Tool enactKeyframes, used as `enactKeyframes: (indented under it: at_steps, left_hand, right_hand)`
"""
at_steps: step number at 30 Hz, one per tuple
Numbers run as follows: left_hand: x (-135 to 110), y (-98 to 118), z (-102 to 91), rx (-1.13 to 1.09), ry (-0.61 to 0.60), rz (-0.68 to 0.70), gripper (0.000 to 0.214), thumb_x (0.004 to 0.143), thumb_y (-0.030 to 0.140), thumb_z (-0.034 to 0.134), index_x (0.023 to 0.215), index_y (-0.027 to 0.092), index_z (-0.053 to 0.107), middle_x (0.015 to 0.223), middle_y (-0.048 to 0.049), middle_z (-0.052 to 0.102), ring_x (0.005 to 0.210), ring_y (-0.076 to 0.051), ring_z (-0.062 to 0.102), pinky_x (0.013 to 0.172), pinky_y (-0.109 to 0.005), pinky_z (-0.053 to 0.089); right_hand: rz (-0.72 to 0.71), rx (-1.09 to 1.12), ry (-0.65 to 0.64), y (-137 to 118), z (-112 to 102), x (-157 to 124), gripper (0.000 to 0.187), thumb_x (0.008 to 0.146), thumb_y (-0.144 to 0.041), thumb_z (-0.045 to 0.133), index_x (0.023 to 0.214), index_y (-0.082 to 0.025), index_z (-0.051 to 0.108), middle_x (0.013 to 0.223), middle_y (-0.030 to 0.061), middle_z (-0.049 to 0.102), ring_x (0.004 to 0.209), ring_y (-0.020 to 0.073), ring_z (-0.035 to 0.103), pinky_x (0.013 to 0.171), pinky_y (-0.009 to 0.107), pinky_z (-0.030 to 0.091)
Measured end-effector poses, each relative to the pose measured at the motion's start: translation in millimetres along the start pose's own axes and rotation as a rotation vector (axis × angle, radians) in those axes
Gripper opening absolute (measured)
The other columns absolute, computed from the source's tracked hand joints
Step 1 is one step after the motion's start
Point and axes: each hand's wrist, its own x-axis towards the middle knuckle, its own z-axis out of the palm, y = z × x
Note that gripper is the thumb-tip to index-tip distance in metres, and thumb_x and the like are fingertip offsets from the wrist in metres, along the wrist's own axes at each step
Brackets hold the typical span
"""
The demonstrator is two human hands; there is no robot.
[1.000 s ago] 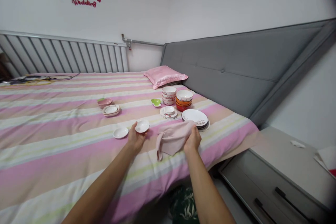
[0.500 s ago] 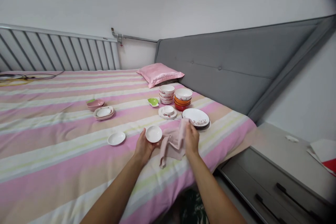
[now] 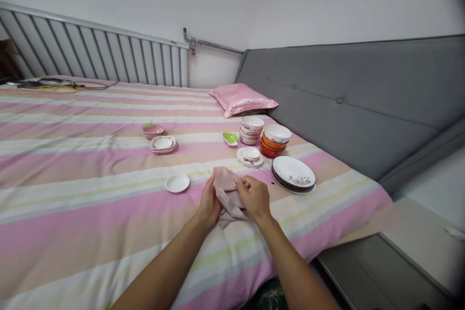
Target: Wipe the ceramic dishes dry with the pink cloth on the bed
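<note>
A pale pink cloth is draped over the small white dish that my left hand holds; the dish itself is hidden beneath it. My right hand pinches the cloth from the right side, fingers curled, close to my left hand. To the left, a white oval dish lies by itself on the striped bedspread. Beyond my hands sits a stack of small plates with a little white dish on top.
Large plates are stacked at the right, near orange and red bowls and patterned white bowls. A green leaf-shaped dish, pink dishes and a pink pillow lie further back. A grey headboard borders the right.
My right hand has brought the cloth leftward over the small white dish, which is now covered. The view has turned somewhat to the left.
</note>
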Motion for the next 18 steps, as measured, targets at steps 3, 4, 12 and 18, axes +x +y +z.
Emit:
enactKeyframes:
  at_steps: [3, 4, 12, 18]
  left_hand:
    - [1.3, -4.3, -2.7, 0.039, 0.007, 0.016, 0.04, 0.083, 0.044, 0.048, 0.098, 0.009, 0.063, 0.09, -0.0112, 0.071, 0.094, -0.027, 0.063, 0.09, -0.039, 0.045]
    - [1.7, -6.0, -3.5, 0.05, 0.017, 0.022, 0.039, 0.083, 0.043, 0.049, 0.098, 0.009, 0.063, 0.09, -0.0111, 0.071, 0.094, -0.026, 0.063, 0.09, -0.038, 0.045]
    - [-4.7, -16.0, 1.2, 0.189, 0.021, 0.076, 0.03, 0.077, 0.028, 0.062, 0.105, 0.019, 0.058, 0.093, -0.0045, 0.069, 0.088, -0.018, 0.064, 0.079, -0.028, 0.05]
    - [-2.6, -13.6, 5.0, 0.222, 0.129, 0.157, 0.026, 0.066, 0.011, 0.065, 0.092, 0.016, 0.059, 0.079, -0.0022, 0.068, 0.067, -0.013, 0.063, 0.064, -0.023, 0.051]
  right_hand:
    - [0.122, -0.067, 0.049, -8.8, -0.5, 7.9, 0.021, 0.073, -0.042, 0.06, 0.082, -0.023, 0.059, 0.081, 0.0018, 0.067, 0.073, 0.0203, 0.061, 0.061, 0.027, 0.039]
    - [0.14, -0.07, 0.029, -11.5, 0.5, 9.2, 0.026, 0.069, -0.042, 0.062, 0.087, -0.023, 0.058, 0.087, 0.003, 0.066, 0.078, 0.0219, 0.061, 0.062, 0.028, 0.04]
    - [0.053, 0.134, 0.088, -0.2, 15.4, -5.8, 0.03, 0.07, -0.016, 0.053, 0.1, -0.019, 0.055, 0.101, 0.0083, 0.061, 0.094, 0.0222, 0.055, 0.082, 0.034, 0.043]
    - [0.14, 0.412, 0.137, 14.2, 17.8, -11.6, 0.03, 0.072, -0.02, 0.054, 0.101, -0.017, 0.057, 0.098, 0.0078, 0.062, 0.079, 0.0179, 0.059, 0.075, 0.032, 0.049]
